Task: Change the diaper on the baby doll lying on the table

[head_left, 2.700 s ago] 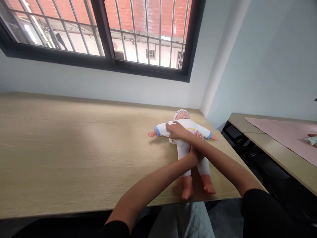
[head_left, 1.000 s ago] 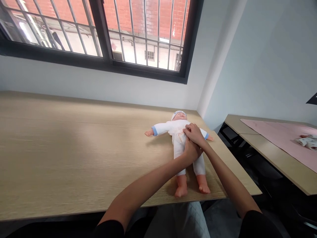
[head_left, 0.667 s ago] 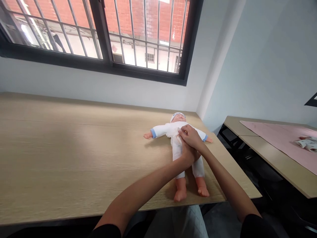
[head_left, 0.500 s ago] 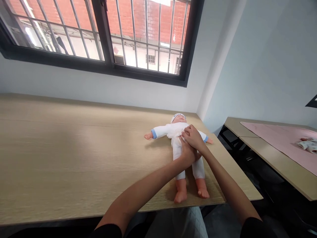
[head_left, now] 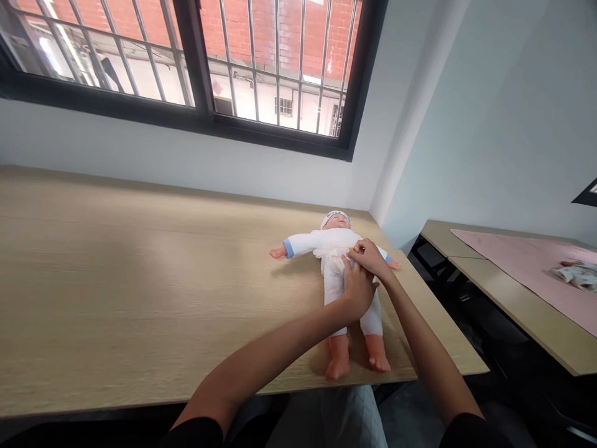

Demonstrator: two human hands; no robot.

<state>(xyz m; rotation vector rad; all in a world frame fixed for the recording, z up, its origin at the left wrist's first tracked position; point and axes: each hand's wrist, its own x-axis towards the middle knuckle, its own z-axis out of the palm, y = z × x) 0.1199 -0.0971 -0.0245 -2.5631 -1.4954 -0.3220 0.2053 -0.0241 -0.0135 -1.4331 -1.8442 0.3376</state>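
Observation:
A baby doll (head_left: 333, 286) in white clothes with blue cuffs lies on its back on the wooden table (head_left: 163, 280), arms spread and bare feet toward me. Round its waist is a white frilled diaper (head_left: 331, 256), partly covered by my hands. My left hand (head_left: 358, 291) rests over the diaper's front with its fingers apart. Just above it, my right hand (head_left: 369, 256) is closed in a pinch at the waist, on a small yellow diaper tab (head_left: 352, 249). The two hands overlap, so some fingertips are hidden.
Beyond a gap on the right stands another table (head_left: 504, 292) with a pink cloth (head_left: 513, 261) and a crumpled patterned cloth (head_left: 576, 274) on it. A barred window (head_left: 280, 74) is in the wall behind. The doll's feet lie near the table's front edge.
My right hand has shifted slightly right and down, and a yellow tab now shows at its fingertips. My left hand stays on the diaper. The view has moved a little.

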